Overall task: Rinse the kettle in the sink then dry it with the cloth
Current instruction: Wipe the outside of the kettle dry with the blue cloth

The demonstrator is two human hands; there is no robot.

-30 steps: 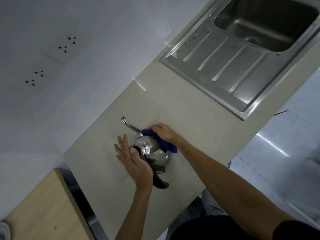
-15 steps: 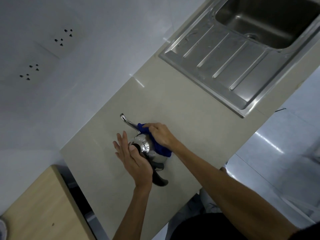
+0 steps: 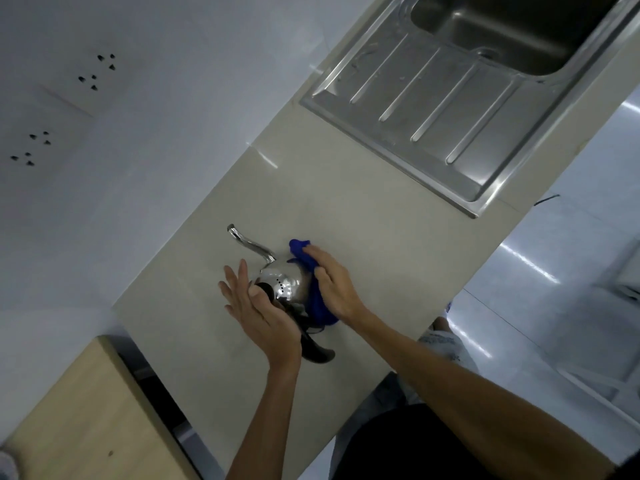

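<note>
Left fingers (image 3: 239, 282): straight and fanned wide, curled round nothing, tips pointing toward the wall edge of the worktop.
Left hand (image 3: 263, 315): palm flat against the kettle on the side away from the cloth, its thumb on a dark part of the top.
Right fingers (image 3: 317, 252): bent over the blue cloth, holding it pressed to the kettle, thumb tucked against the fabric.
Right hand (image 3: 334, 287): lies over the kettle's opposite flank, so the two hands have the body between them.
Cloth (image 3: 323, 308): bunched; one end pokes out beyond the fingertips, the rest wraps down the kettle under the palm.
Kettle (image 3: 289, 284): shiny steel, on the worktop about midway between its wall edge and its front edge; upright or tipped, I cannot tell.
Spout (image 3: 249, 244): long and thin, reaching toward the wall edge.
Handle (image 3: 317, 351): black, sticking out toward the front edge below the left wrist.
Worktop (image 3: 363, 202): pale beige stone.
Sink (image 3: 446, 15): steel, let into the far end of the worktop, well apart from the kettle, its ribbed draining board (image 3: 433, 109) on the nearer side.
Wall (image 3: 156, 133): pale, with two sockets (image 3: 93, 71).
Wooden top (image 3: 86, 410): light, past the near end of the worktop.
</note>
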